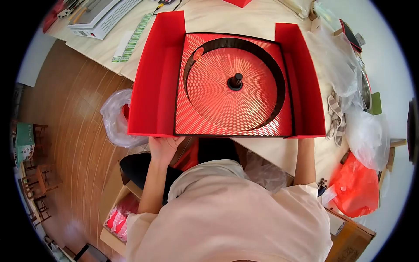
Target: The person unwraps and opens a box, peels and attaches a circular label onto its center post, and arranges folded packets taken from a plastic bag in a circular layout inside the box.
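A wide red box (158, 87) is held out in front, its long axis running left to right.
The left hand (164, 147) is placed under the near edge's left part, left forearm (152, 187) angled inward; the right hand is hidden by the box, right forearm (305, 161) extended. Whether fingers are clamped or apart cannot be told.

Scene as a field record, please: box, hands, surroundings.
box: open red box, side panels upright
inside: black ring around a black central post
left hand: at box's near-left bottom edge, fingers partly hidden
right hand: hidden by box; right forearm visible
right side: striped cloth, red plastic bag
lower left: open cardboard carton, plastic-wrapped contents
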`<action>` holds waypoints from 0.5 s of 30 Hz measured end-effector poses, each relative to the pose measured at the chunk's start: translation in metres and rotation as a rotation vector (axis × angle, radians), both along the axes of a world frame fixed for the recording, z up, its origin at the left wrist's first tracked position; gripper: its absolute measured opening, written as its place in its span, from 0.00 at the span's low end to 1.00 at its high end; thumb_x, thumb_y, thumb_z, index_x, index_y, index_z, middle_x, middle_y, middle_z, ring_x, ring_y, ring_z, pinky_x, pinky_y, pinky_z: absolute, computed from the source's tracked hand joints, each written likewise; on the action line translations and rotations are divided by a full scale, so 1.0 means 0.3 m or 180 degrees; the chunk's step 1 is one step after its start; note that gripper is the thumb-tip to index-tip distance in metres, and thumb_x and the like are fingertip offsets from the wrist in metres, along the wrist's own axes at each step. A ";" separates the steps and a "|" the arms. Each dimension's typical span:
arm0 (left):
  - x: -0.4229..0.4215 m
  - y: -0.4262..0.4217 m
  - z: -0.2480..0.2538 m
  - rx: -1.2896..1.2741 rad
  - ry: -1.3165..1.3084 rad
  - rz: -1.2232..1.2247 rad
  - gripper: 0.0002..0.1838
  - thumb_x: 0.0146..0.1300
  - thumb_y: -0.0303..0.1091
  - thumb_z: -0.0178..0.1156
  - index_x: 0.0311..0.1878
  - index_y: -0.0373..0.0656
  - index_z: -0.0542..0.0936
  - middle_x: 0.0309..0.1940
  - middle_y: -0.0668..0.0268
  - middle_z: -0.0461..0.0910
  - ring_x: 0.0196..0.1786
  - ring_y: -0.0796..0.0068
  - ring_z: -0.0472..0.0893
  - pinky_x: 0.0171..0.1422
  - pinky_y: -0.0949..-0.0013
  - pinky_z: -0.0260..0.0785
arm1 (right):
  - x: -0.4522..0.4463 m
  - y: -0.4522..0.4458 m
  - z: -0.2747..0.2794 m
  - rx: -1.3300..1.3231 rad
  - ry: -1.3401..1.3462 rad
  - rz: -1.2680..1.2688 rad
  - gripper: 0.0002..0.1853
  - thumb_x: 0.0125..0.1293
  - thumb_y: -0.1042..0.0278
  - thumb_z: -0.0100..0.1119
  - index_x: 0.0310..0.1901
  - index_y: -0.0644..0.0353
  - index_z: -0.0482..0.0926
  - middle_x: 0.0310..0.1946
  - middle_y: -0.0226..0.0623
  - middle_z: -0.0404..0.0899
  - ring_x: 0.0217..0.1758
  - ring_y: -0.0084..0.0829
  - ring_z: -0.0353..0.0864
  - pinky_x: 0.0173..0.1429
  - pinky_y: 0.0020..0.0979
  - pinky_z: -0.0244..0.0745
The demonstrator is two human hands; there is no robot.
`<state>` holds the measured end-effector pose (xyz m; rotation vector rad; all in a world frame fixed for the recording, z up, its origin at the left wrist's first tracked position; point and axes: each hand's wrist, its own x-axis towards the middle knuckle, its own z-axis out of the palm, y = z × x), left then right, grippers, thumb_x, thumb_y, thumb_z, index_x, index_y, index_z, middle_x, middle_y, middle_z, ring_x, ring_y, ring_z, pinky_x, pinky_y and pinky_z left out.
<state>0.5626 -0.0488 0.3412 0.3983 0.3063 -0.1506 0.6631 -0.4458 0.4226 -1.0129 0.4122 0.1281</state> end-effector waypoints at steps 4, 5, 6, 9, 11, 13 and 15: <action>0.040 0.001 -0.104 -0.0204 0.0500 0.0179 0.26 0.70 0.52 0.36 0.57 0.44 0.70 0.51 0.62 0.78 0.47 0.64 0.81 0.56 0.48 0.73 | 0.038 -0.089 -0.043 -0.1270 0.0103 0.0168 0.17 0.70 0.66 0.47 0.56 0.66 0.72 0.42 0.37 0.80 0.41 0.26 0.80 0.43 0.25 0.77; 0.046 0.004 -0.129 -0.0201 0.0509 0.0141 0.26 0.70 0.52 0.36 0.57 0.44 0.70 0.51 0.62 0.78 0.47 0.64 0.81 0.56 0.48 0.73 | 0.079 -0.151 -0.124 -0.1828 -0.0180 0.0160 0.17 0.69 0.68 0.47 0.56 0.66 0.72 0.40 0.37 0.80 0.37 0.25 0.79 0.41 0.25 0.76; 0.051 0.003 -0.142 0.0187 0.0421 0.0165 0.26 0.70 0.53 0.37 0.58 0.44 0.70 0.53 0.63 0.77 0.50 0.65 0.79 0.59 0.48 0.71 | 0.121 -0.213 -0.202 -0.2388 -0.0449 0.0142 0.17 0.67 0.70 0.47 0.55 0.66 0.72 0.38 0.36 0.80 0.34 0.24 0.78 0.39 0.24 0.75; 0.071 -0.018 -0.096 0.1052 0.0639 0.0471 0.27 0.69 0.53 0.40 0.60 0.43 0.68 0.57 0.62 0.73 0.58 0.65 0.74 0.64 0.50 0.65 | 0.109 -0.157 -0.074 -0.3997 -0.0795 -0.0451 0.16 0.66 0.70 0.45 0.53 0.64 0.73 0.32 0.36 0.79 0.33 0.25 0.76 0.40 0.25 0.71; 0.092 0.005 -0.017 0.1964 0.0549 0.1007 0.29 0.69 0.53 0.43 0.64 0.42 0.64 0.62 0.60 0.68 0.65 0.65 0.67 0.69 0.55 0.58 | 0.084 -0.095 0.039 -0.4299 -0.1119 -0.0766 0.15 0.66 0.69 0.50 0.52 0.61 0.74 0.36 0.36 0.79 0.37 0.26 0.77 0.42 0.28 0.72; 0.115 0.090 0.110 0.2562 0.0180 0.1439 0.30 0.69 0.52 0.44 0.67 0.43 0.61 0.65 0.60 0.64 0.69 0.65 0.62 0.72 0.58 0.53 | 0.017 0.027 0.185 -0.4545 -0.1369 -0.0738 0.15 0.65 0.67 0.53 0.52 0.60 0.74 0.40 0.37 0.78 0.41 0.29 0.77 0.44 0.30 0.72; 0.132 0.101 0.337 0.3532 -0.0228 0.1621 0.29 0.70 0.50 0.45 0.68 0.44 0.61 0.66 0.60 0.63 0.69 0.64 0.62 0.72 0.58 0.51 | -0.057 0.130 0.281 -0.4653 -0.1465 -0.0574 0.16 0.64 0.67 0.55 0.53 0.59 0.74 0.42 0.37 0.78 0.44 0.31 0.77 0.45 0.32 0.73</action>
